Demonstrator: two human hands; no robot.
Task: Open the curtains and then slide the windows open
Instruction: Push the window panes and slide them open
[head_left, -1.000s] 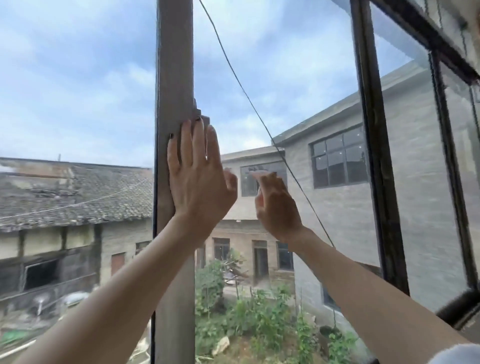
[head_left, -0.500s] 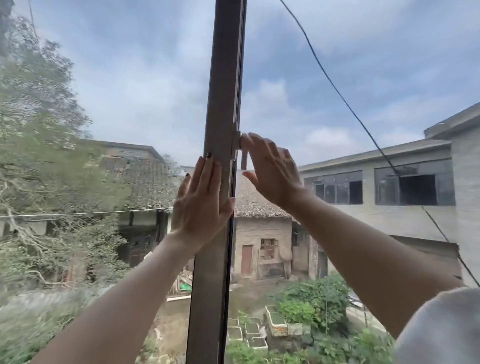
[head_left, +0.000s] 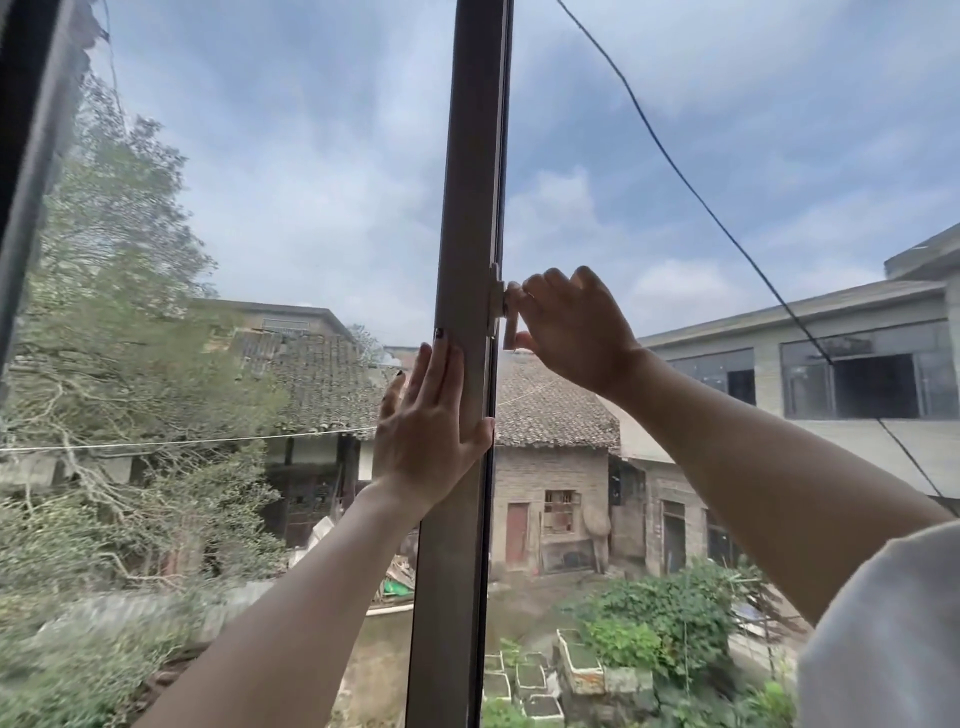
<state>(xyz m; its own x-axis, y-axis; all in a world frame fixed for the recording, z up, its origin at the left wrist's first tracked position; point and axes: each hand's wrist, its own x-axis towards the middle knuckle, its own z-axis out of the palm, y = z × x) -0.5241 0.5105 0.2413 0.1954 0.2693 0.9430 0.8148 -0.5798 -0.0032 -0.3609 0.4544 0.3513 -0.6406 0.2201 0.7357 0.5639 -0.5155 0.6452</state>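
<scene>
Both of our hands are up on the window. Our left hand (head_left: 428, 421) lies flat and open against the tall grey metal window bar (head_left: 470, 218), with the fingers (head_left: 441, 364) pointing up and the thumb hooked round the bar's right edge. Our right hand (head_left: 571, 332) is curled shut on the small pale latch handle (head_left: 510, 317) that sticks out from the right side of the bar. The handle hangs down between the thumb and the bent fingers.

We count two glass panes, one on each side of the bar. The left glass pane (head_left: 260, 234) looks dusty and blurs the trees behind it. The right glass pane (head_left: 701, 156) looks clearer. We cannot tell if either pane is slid open. One dark frame edge (head_left: 26, 130) shows at the far left.

Down in the yard we count about six small planter boxes (head_left: 530, 680) with soil in them. One thin black wire (head_left: 675, 171) crosses the sky.

Half a second ago our right hand was open, with its fingertips just touching the latch. Now it has closed round the handle. Our left hand has stayed flat on the bar.
</scene>
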